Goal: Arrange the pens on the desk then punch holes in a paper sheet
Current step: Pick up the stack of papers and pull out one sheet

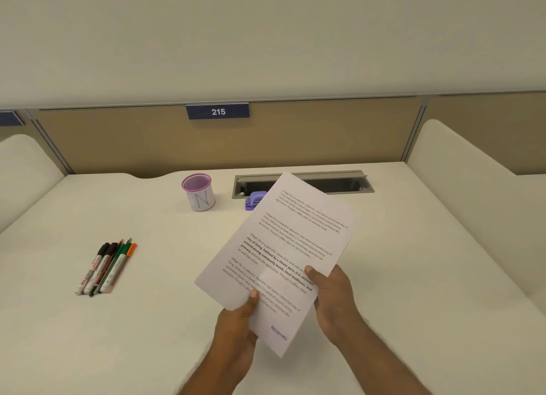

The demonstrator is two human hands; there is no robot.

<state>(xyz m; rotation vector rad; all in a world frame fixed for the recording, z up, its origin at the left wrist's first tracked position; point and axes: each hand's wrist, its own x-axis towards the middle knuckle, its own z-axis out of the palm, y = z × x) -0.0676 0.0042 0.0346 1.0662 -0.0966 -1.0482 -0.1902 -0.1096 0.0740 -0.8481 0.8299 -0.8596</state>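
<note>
Both the left hand [240,325] and right hand [332,300] pinch the near end of the paper sheet [280,247], held above the desk [147,335], its long axis pointing away toward the purple hole punch [253,201] just beyond its far-left edge.

White desk [413,247], tan partition [147,140] with 215 sign [218,111], pale wall [266,34]
</note>
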